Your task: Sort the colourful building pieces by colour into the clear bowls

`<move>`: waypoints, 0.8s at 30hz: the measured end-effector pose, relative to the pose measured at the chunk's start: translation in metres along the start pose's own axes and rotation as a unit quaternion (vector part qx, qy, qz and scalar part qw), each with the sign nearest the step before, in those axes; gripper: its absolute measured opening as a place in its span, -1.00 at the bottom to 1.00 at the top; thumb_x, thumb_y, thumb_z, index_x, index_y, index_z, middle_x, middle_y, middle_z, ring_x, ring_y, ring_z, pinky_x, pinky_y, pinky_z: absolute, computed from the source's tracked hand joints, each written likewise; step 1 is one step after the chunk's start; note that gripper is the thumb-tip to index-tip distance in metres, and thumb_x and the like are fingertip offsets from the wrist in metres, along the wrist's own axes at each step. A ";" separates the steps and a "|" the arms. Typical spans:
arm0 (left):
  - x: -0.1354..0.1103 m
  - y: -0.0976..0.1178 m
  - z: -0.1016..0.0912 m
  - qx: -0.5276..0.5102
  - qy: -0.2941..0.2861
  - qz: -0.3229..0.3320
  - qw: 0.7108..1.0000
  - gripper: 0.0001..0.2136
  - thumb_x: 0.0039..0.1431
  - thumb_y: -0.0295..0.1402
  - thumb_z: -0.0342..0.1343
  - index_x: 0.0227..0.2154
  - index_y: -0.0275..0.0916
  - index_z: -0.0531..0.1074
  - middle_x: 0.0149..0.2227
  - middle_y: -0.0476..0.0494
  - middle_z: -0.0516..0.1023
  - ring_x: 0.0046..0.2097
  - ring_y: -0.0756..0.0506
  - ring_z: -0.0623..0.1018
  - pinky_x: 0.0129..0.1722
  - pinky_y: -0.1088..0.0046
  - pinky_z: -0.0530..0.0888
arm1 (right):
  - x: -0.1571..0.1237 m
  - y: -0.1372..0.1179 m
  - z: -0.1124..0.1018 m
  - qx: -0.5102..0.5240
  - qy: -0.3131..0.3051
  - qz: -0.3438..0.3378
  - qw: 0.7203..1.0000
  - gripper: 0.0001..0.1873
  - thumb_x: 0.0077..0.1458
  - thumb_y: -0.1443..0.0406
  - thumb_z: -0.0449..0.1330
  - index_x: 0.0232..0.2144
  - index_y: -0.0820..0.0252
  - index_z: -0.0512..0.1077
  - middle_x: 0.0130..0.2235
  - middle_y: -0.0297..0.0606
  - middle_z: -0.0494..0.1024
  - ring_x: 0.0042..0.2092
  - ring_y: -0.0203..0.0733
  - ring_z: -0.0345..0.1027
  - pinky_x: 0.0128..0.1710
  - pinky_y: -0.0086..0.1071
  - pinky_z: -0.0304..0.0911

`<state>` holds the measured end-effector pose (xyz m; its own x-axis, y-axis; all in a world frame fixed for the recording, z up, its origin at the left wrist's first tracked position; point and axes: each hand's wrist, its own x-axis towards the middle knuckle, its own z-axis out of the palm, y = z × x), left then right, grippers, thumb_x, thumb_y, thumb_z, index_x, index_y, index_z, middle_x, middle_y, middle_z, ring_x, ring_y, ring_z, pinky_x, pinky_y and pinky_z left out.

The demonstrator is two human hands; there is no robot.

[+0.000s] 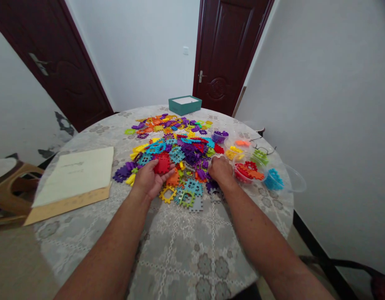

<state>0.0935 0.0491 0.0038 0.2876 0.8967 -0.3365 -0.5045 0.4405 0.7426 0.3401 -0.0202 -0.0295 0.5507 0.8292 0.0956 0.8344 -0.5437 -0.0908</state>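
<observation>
My left hand [151, 179] is palm up with a red interlocking plastic tile [162, 163] gripped under its thumb. Around it spreads a heap of colourful interlocking tiles, among them a yellow frame tile [167, 194], a grey tile [196, 204] and dark purple tiles [189, 153]. At the heap's right edge is my right hand [221, 168], its fingers curled; what they hold, if anything, is hidden. Just beyond that hand, a clear plastic tub [249, 180] contains red and orange pieces.
Other tubs contain yellow pieces [234, 153], purple pieces [220, 136] and blue pieces [273, 180]. A second pile of small pieces [167, 123] lies farther back, before a green box [185, 106]. Pale paper sheets [75, 177] rest at the left, near a stool [18, 187].
</observation>
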 end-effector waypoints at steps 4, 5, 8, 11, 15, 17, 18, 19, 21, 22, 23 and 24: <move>0.003 0.002 -0.001 -0.021 0.027 0.023 0.999 -0.77 0.29 -0.48 -0.03 -0.09 -0.36 0.46 -0.24 -0.34 0.65 -0.17 -0.20 0.70 -0.22 0.22 0.71 | 0.003 0.000 0.002 0.006 -0.024 -0.001 1.000 -0.61 0.34 0.34 0.02 0.13 0.26 0.45 0.04 0.13 0.55 0.07 0.11 0.52 0.00 -0.16 0.41; 0.004 0.002 -0.002 -0.023 0.030 0.025 0.999 -0.77 0.27 -0.49 -0.02 -0.09 -0.35 0.46 -0.24 -0.33 0.65 -0.17 -0.20 0.70 -0.20 0.21 0.71 | 0.004 0.001 0.003 0.006 -0.023 -0.002 1.000 -0.62 0.34 0.34 0.02 0.12 0.26 0.45 0.03 0.12 0.57 0.06 0.10 0.53 0.00 -0.17 0.40; 0.005 0.001 -0.003 -0.030 0.030 0.032 0.999 -0.75 0.17 -0.53 0.00 -0.11 -0.34 0.47 -0.25 -0.31 0.65 -0.17 -0.20 0.68 -0.16 0.16 0.70 | 0.006 0.002 0.005 0.005 -0.025 -0.002 1.000 -0.63 0.34 0.34 0.03 0.12 0.31 0.44 0.02 0.14 0.59 0.06 0.09 0.55 0.00 -0.20 0.40; 0.006 0.001 -0.005 -0.040 0.026 0.037 0.998 -0.70 0.08 -0.55 0.01 -0.12 -0.32 0.48 -0.25 -0.28 0.66 -0.16 -0.20 0.68 -0.12 0.14 0.69 | 0.007 0.003 0.007 -0.002 -0.036 -0.006 0.999 -0.65 0.34 0.30 0.05 0.07 0.34 0.46 0.02 0.18 0.61 0.06 0.13 0.56 0.00 -0.19 0.40; 0.007 0.002 -0.006 -0.052 0.043 0.042 0.997 -0.68 0.04 -0.57 0.01 -0.13 -0.32 0.47 -0.25 -0.27 0.65 -0.16 -0.19 0.67 -0.10 0.15 0.68 | 0.007 0.001 0.005 -0.004 -0.045 0.000 0.999 -0.65 0.33 0.28 0.07 0.07 0.35 0.44 0.00 0.20 0.61 0.06 0.17 0.56 0.01 -0.15 0.40; 0.007 0.002 -0.005 -0.055 0.051 0.047 0.996 -0.70 0.06 -0.57 0.00 -0.13 -0.33 0.46 -0.24 -0.28 0.65 -0.18 -0.19 0.67 -0.11 0.17 0.68 | 0.006 0.000 0.003 0.005 -0.041 0.007 0.999 -0.61 0.32 0.28 0.09 0.13 0.37 0.38 0.00 0.20 0.60 0.07 0.16 0.55 0.03 -0.16 0.39; 0.007 0.002 -0.005 -0.056 0.055 0.050 0.996 -0.71 0.07 -0.58 -0.01 -0.14 -0.35 0.45 -0.23 -0.30 0.65 -0.19 -0.18 0.67 -0.11 0.17 0.68 | 0.005 0.000 0.002 0.011 -0.036 0.006 0.999 -0.59 0.32 0.28 0.09 0.15 0.38 0.35 0.01 0.19 0.59 0.08 0.15 0.54 0.04 -0.16 0.39; 0.007 0.002 -0.005 -0.056 0.057 0.052 0.995 -0.71 0.08 -0.58 -0.01 -0.14 -0.35 0.45 -0.22 -0.30 0.65 -0.20 -0.18 0.67 -0.12 0.17 0.68 | 0.004 0.000 0.001 0.017 -0.030 0.005 0.999 -0.58 0.32 0.28 0.10 0.16 0.39 0.34 0.02 0.18 0.57 0.09 0.15 0.53 0.05 -0.17 0.38; 0.007 0.001 -0.004 -0.056 0.056 0.052 0.995 -0.73 0.10 -0.57 -0.02 -0.14 -0.36 0.44 -0.21 -0.32 0.65 -0.21 -0.18 0.67 -0.13 0.18 0.68 | 0.001 0.000 -0.002 0.026 -0.018 0.002 0.999 -0.58 0.33 0.28 0.09 0.16 0.39 0.32 0.04 0.18 0.54 0.10 0.16 0.52 0.06 -0.15 0.39; 0.006 0.001 -0.003 -0.056 0.056 0.051 0.996 -0.73 0.10 -0.57 -0.02 -0.14 -0.36 0.44 -0.21 -0.32 0.65 -0.21 -0.18 0.67 -0.13 0.18 0.68 | 0.000 0.000 -0.003 0.030 -0.013 0.002 0.999 -0.59 0.33 0.27 0.09 0.15 0.39 0.32 0.06 0.19 0.51 0.10 0.17 0.51 0.06 -0.14 0.39; 0.006 0.001 -0.003 -0.056 0.055 0.048 0.996 -0.73 0.10 -0.57 -0.02 -0.15 -0.35 0.44 -0.21 -0.31 0.65 -0.21 -0.18 0.67 -0.14 0.19 0.68 | -0.001 0.000 -0.005 0.032 -0.010 0.003 0.999 -0.59 0.34 0.26 0.09 0.15 0.38 0.33 0.07 0.19 0.49 0.10 0.17 0.50 0.06 -0.14 0.39; 0.005 0.001 -0.003 -0.057 0.054 0.046 0.996 -0.74 0.11 -0.57 -0.02 -0.15 -0.35 0.45 -0.22 -0.31 0.65 -0.21 -0.18 0.67 -0.14 0.19 0.68 | -0.003 0.000 -0.007 0.033 -0.009 0.004 0.999 -0.60 0.34 0.26 0.09 0.15 0.37 0.33 0.08 0.20 0.47 0.09 0.17 0.50 0.05 -0.13 0.40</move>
<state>0.0924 0.0543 0.0009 0.1505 0.9301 -0.3352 -0.6151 0.3535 0.7048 0.3388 -0.0232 -0.0230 0.5560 0.8277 0.0760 0.8264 -0.5408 -0.1567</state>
